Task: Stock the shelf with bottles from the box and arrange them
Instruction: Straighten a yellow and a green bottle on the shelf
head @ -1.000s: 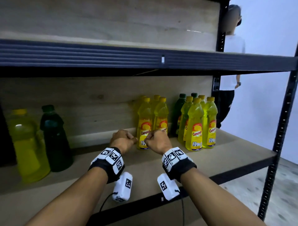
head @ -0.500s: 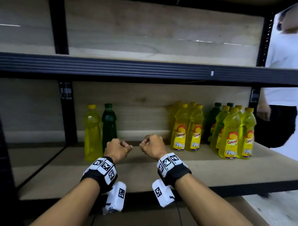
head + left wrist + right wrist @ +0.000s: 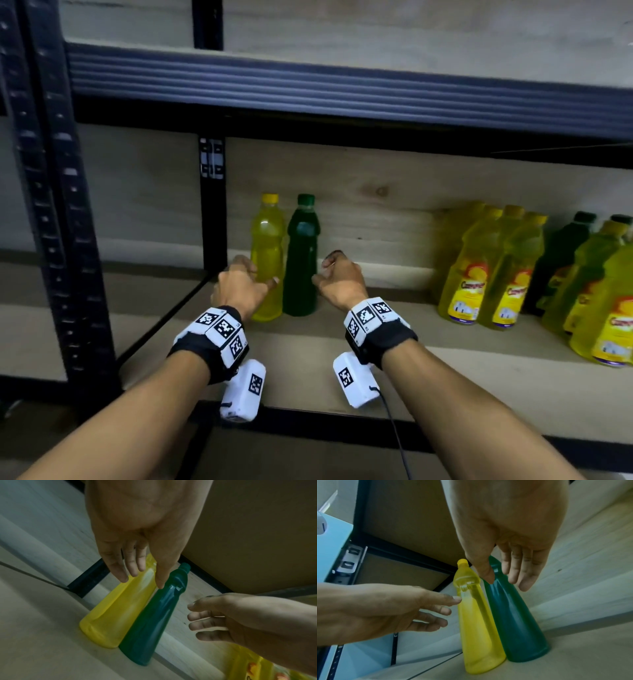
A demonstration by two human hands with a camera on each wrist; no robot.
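An unlabelled yellow bottle (image 3: 267,257) and a dark green bottle (image 3: 301,260) stand upright side by side, touching, near the back of the wooden shelf board (image 3: 445,377). My left hand (image 3: 239,284) hovers just left of and in front of the yellow bottle, fingers loosely spread. My right hand (image 3: 339,277) hovers just right of the green bottle, also spread. In the left wrist view the left hand (image 3: 142,577) reaches over the yellow bottle (image 3: 116,615) beside the green one (image 3: 154,622). In the right wrist view the right hand (image 3: 506,577) is close over the green bottle (image 3: 515,622). Neither hand holds anything.
Several labelled yellow bottles (image 3: 479,274) and dark green ones (image 3: 561,246) stand grouped at the right. A black rear post (image 3: 212,192) rises just left of the pair. A front upright (image 3: 51,205) stands at the far left, with the upper shelf beam (image 3: 342,89) overhead.
My view and both hands have swung left, from the labelled bottles to the unlabelled yellow and green pair. Both hands went from closed fists to spread fingers on either side of the pair.
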